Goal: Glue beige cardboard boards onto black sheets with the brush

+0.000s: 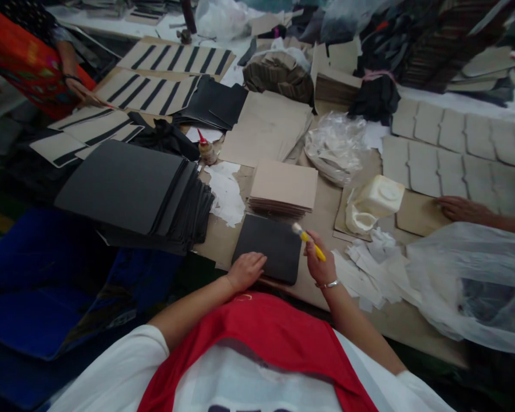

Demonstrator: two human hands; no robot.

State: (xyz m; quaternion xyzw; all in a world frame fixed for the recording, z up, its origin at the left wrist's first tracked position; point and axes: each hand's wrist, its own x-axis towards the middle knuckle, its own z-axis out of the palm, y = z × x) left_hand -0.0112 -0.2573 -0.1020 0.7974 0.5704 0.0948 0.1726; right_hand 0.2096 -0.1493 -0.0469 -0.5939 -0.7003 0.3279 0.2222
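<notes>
A dark panel [274, 243] lies on the table in front of me. My left hand [246, 270] rests on its near left corner, fingers laid out flat. In my right hand [318, 260] is a paintbrush [304, 234] with a yellow handle and pale bristles, its tip near the panel's far right corner. The fingers are closed round the handle. Just beyond the panel sits a stack of beige boards [283, 186]. To the right, a cut-open whitish plastic jug [380, 197] lies on its side on a board.
A tall stack of dark sheets [120, 183] stands on the left. A small bottle with a red nozzle [206, 150] is behind it. Paper scraps [373, 269] and a clear plastic bag [467, 280] lie right. Co-workers' hands show at the left [83, 91] and right [463, 209].
</notes>
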